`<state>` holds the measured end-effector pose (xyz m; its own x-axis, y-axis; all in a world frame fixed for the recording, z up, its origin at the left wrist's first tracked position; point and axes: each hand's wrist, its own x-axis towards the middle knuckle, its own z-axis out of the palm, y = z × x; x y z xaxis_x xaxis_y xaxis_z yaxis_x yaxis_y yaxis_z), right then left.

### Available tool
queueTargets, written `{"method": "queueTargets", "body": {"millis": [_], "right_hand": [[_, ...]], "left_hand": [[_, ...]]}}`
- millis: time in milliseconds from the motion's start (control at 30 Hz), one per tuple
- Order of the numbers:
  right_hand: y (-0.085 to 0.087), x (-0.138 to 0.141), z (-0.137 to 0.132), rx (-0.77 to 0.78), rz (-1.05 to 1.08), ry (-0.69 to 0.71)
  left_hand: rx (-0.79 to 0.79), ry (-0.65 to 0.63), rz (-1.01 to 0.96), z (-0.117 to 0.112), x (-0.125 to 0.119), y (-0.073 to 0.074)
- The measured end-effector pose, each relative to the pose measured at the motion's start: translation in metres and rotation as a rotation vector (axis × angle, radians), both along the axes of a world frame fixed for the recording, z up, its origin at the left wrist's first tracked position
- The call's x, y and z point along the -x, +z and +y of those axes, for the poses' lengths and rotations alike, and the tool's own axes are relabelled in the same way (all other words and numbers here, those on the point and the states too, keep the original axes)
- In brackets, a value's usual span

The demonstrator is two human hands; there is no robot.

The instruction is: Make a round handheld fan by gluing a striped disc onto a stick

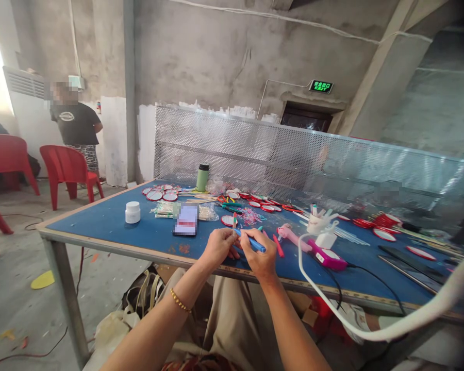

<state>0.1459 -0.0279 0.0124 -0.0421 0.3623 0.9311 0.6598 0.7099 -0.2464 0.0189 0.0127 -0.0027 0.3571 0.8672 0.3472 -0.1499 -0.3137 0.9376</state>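
Observation:
Both my hands meet over the near edge of the blue table (112, 221). My left hand (217, 246) is closed around a thin stick with a red and green tip (234, 222) that points upward. My right hand (260, 253) grips a blue pen-like tool (252, 242) and its end touches the piece in my left hand. A red stick (278, 246) lies on the table just right of my right hand.
On the table lie a white jar (132, 212), a phone (186, 220), a green bottle (202, 178), several red-rimmed round mirrors (159, 193), a pink glue gun (327, 256) with a white cable and a perforated metal screen (294, 154). A person stands by red chairs (67, 167) at left.

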Motion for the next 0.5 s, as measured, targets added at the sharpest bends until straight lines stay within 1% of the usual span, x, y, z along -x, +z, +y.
{"method": "queueTargets", "body": {"millis": [267,500], "right_hand": [[0.0004,0.0007,-0.0005,-0.013,-0.005,-0.004],[0.0022,0.0011,-0.0024,-0.031,0.006,-0.026]], "left_hand": [[-0.005,0.001,0.012,-0.0015,0.0007,0.0022],[-0.006,-0.005,0.007,-0.0007,0.0006,0.0011]]}}
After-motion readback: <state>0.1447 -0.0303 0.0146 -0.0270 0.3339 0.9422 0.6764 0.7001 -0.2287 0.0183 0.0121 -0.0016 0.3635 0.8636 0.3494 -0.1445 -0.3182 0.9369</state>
